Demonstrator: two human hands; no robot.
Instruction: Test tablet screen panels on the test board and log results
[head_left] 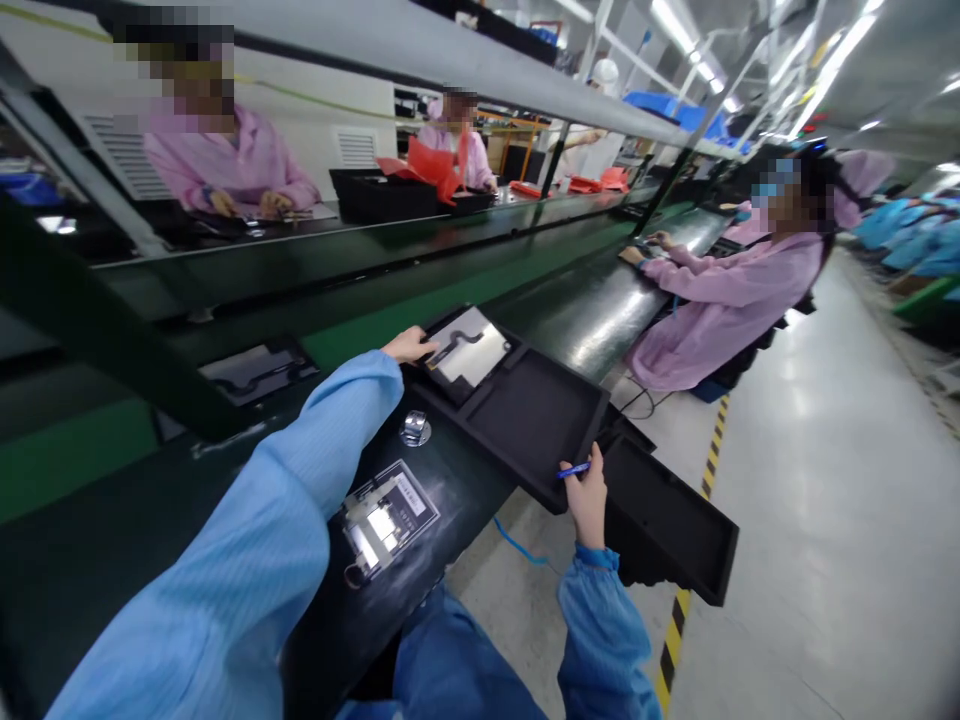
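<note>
In the head view, a black tray (pixel 536 415) juts past the counter (pixel 469 490) edge over the floor (pixel 810 520), which runs wide beyond striped tape (pixel 673 640). The hands are apart: the right hand (pixel 586 498) pinches a blue pen (pixel 573 470) at the tray's near corner; the left hand (pixel 407 345) meets its far end, beside a silver panel (pixel 474 350), grip unclear. A framed unit (pixel 394 525) bears a white label (pixel 410 494), print too small to read. The tray overlaps stacked trays (pixel 671 510), partly hiding them.
</note>
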